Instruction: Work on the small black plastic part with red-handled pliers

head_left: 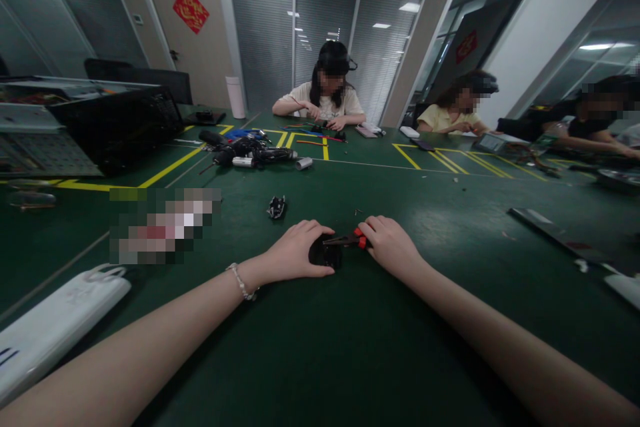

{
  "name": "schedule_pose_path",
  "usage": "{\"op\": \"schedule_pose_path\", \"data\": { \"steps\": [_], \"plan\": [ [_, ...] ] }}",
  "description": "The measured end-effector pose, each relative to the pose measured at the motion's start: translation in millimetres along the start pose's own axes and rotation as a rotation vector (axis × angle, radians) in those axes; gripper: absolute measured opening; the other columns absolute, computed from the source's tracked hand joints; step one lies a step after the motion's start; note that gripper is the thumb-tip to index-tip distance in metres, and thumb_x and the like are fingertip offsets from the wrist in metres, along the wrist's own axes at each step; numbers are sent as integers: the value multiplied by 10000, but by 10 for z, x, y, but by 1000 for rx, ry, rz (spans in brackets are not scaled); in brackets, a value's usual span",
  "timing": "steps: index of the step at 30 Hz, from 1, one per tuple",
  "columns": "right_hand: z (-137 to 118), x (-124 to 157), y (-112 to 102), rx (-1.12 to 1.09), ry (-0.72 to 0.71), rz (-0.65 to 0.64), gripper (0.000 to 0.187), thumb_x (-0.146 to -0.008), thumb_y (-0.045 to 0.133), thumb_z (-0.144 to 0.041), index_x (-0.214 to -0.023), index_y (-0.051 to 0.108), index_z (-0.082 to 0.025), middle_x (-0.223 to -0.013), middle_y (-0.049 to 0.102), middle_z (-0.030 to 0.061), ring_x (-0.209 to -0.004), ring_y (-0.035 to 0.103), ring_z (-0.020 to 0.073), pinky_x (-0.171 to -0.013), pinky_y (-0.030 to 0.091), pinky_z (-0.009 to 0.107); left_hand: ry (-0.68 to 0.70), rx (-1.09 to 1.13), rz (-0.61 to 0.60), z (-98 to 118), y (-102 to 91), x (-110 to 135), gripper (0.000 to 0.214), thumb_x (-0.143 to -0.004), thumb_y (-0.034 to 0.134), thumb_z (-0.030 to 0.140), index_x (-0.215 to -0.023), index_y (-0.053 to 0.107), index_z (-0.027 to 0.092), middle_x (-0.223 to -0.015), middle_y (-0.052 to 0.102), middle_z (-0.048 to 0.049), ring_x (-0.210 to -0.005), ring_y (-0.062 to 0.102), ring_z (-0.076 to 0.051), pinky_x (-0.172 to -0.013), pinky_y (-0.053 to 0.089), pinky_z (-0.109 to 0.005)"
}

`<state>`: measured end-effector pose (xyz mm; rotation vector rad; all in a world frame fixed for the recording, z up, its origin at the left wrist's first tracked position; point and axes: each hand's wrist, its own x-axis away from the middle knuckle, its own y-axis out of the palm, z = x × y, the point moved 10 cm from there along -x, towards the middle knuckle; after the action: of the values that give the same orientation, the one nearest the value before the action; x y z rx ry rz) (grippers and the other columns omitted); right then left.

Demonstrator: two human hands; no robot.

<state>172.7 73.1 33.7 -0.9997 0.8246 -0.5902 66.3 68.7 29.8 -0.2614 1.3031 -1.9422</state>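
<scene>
My left hand [295,250] is closed around a small dark part [327,255], thumb on the near side and fingers on the far side, with the part resting on the green table [320,333]. The part's exact kind is too dark to make out. From the right, my right hand [393,243] grips a pair of pliers [359,238] with red handles. The dark jaws of the pliers point left and reach over the part, apparently touching it. Beyond my left hand lies a small black and silver piece [276,207]. Tiny bits lie just past the pliers.
A white power bank-like device [65,323] lies at left, near a blurred-out patch. Farther back are a computer case [100,127], a heap of black cables [250,150] and a white bottle [235,97]. A dark flat strip [555,233] lies right. Several people sit across the table.
</scene>
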Motion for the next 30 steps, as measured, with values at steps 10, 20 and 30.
{"op": "schedule_pose_path", "data": {
  "steps": [10,20,30],
  "plan": [
    [2,6,-5,-14,-13,2,320,-634,569,-114,-950,534,-148,-909,555,84,-813,491,199,-714,384,329,6,0,8,-6,6,-1,609,-644,629,487,-1156,415,237,-1067,490,-51,-986,455,-243,-858,357,-381],
    [6,20,-66,-1,10,34,293,-656,551,-134,-948,537,-140,-910,549,100,-829,482,210,-724,376,331,8,-3,7,-1,6,6,603,-654,618,492,-1158,412,232,-1064,488,-48,-978,455,-236,-847,363,-373],
    [17,27,-71,-4,24,36,324,-645,569,-147,-966,535,-138,-929,539,99,-839,475,213,-742,380,334,8,5,6,5,-3,5,600,-654,621,485,-1159,414,236,-1077,489,-54,-988,454,-247,-846,364,-385]
  ]
}}
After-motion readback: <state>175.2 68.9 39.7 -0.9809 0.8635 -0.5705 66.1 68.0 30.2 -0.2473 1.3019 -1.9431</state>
